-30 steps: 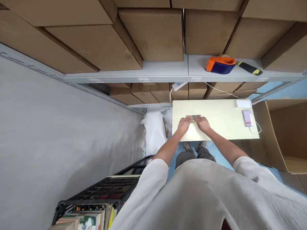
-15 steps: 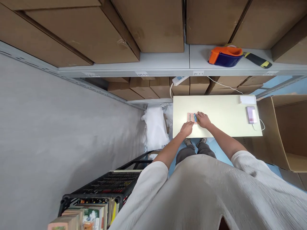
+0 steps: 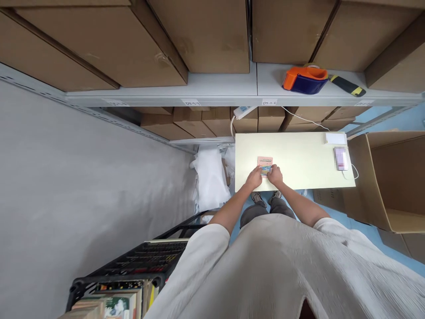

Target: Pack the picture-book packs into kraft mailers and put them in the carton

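Note:
A small pink book with a blue and yellow picture on its cover [image 3: 265, 161] is at the left part of the pale yellow table [image 3: 305, 155]. My left hand [image 3: 254, 177] grips its left edge, fingers closed against the cover. On the opposite edge, my right hand [image 3: 275, 175] has its fingers curled in and pressed on the book. The cover's printed line runs along the far side, and its lower edge is partly covered by my hands. Whether the book touches the tabletop I cannot tell.
A phone with a cable [image 3: 340, 158] and a white box [image 3: 335, 138] are at the table's right end. An open carton [image 3: 375, 177] stands beyond it. Ahead, a shelf [image 3: 226, 86] bears cartons, a tape dispenser [image 3: 307, 80] and a cutter [image 3: 348, 85]. A black crate [image 3: 113, 279] holds books.
The book has turned about a quarter turn, so its printed line now faces away from me. My right hand has come down and inward to its right edge. The view has shifted slightly.

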Available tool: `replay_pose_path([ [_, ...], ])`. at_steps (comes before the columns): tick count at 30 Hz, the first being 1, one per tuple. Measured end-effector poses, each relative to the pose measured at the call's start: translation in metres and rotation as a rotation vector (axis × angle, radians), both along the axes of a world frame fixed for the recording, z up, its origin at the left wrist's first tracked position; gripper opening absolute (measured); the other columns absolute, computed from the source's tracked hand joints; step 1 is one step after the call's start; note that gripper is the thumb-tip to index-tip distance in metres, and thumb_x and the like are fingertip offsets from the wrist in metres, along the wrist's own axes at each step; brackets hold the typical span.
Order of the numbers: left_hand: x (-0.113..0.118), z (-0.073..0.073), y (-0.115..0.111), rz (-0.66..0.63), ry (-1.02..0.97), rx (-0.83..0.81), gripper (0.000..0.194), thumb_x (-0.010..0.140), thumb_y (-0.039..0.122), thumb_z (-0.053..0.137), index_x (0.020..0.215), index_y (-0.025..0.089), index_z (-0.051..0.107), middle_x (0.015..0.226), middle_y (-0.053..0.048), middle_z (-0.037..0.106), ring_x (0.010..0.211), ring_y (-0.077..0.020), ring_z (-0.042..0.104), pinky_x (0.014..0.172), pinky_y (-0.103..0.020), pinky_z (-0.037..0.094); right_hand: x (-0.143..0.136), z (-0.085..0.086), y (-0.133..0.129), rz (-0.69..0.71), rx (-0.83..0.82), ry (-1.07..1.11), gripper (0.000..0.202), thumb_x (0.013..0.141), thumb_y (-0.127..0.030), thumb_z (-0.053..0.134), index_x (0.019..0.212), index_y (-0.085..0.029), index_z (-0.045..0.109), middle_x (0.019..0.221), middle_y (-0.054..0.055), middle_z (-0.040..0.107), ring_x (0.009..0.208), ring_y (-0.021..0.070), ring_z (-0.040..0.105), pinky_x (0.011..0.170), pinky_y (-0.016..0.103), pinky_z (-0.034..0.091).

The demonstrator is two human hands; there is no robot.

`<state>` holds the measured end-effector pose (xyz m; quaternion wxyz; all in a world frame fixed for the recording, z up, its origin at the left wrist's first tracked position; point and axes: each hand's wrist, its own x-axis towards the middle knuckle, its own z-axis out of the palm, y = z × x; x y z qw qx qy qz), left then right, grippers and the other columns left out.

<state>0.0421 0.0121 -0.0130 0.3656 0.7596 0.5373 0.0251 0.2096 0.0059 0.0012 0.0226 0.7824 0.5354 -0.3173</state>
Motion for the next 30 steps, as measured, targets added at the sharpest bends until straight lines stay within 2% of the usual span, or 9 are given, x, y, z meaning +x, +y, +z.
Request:
replay_pose_path([
  [4,-0.004,0.002,-0.004,0.005,-0.004,-0.036,0.059,0.098,0.006,0.055,0.157,0.013,0.062,0.178,-0.019,0.046,0.161,-0.0277,0.052,0.133,-0.043,0.045,-0.003,-0.012,0.003,-0.221,0.083,0.134,0.055,0.093,-0.021,0.059,0.148,-0.016,0.056,0.135,0.020,0.072,0.120,0.0302,0.073,0.100,0.038,0.059],
  [7,-0.004,0.005,-0.004,0.006,0.014,-0.052,0.059,0.098,0.008,0.058,0.156,0.013,0.063,0.179,-0.019,0.046,0.159,-0.0303,0.055,0.131,-0.045,0.047,0.000,-0.018,0.011,-0.345,0.061,0.234,0.060,0.087,-0.021,0.063,0.146,-0.016,0.060,0.133,0.018,0.076,0.120,0.0297,0.075,0.100,0.037,0.060],
  [11,-0.002,0.008,0.000,0.019,0.015,-0.069,0.063,0.094,0.009,0.063,0.156,0.017,0.064,0.176,-0.017,0.051,0.153,-0.0332,0.061,0.126,-0.046,0.052,0.008,-0.021,0.020,-0.451,0.030,0.320,0.051,0.084,-0.026,0.065,0.134,-0.020,0.070,0.119,0.014,0.081,0.107,0.0287,0.077,0.089,0.037,0.061],
  [16,-0.003,0.008,0.001,0.015,0.021,-0.068,0.066,0.091,0.010,0.065,0.156,0.018,0.065,0.175,-0.016,0.052,0.149,-0.0340,0.064,0.125,-0.045,0.053,0.015,-0.018,0.025,-0.444,0.012,0.353,0.034,0.084,-0.032,0.067,0.114,-0.020,0.077,0.097,0.010,0.081,0.090,0.0250,0.075,0.077,0.033,0.058],
  [21,-0.005,0.006,0.001,0.043,0.045,-0.063,0.061,0.092,0.013,0.066,0.153,0.019,0.067,0.172,-0.015,0.057,0.142,-0.0364,0.068,0.121,-0.048,0.055,0.018,-0.009,0.028,-0.401,-0.007,0.415,0.017,0.088,-0.038,0.070,0.089,-0.021,0.074,0.074,0.004,0.072,0.074,0.0216,0.067,0.067,0.030,0.053],
  [26,-0.002,0.005,0.000,0.120,-0.032,-0.077,0.062,0.096,0.022,0.071,0.157,0.022,0.063,0.173,-0.013,0.056,0.149,-0.0339,0.064,0.124,-0.046,0.052,0.021,-0.003,0.027,-0.386,-0.042,0.462,0.025,0.090,-0.041,0.078,0.079,-0.021,0.067,0.067,0.003,0.068,0.067,0.0183,0.061,0.063,0.028,0.050],
  [30,0.009,0.011,0.004,0.205,-0.215,-0.153,0.062,0.099,0.033,0.077,0.158,0.021,0.061,0.163,-0.015,0.065,0.145,-0.0312,0.067,0.120,-0.044,0.056,0.019,0.001,0.024,-0.398,-0.028,0.452,0.032,0.098,-0.050,0.071,0.083,-0.023,0.065,0.075,0.004,0.071,0.073,0.0191,0.065,0.065,0.027,0.052],
])
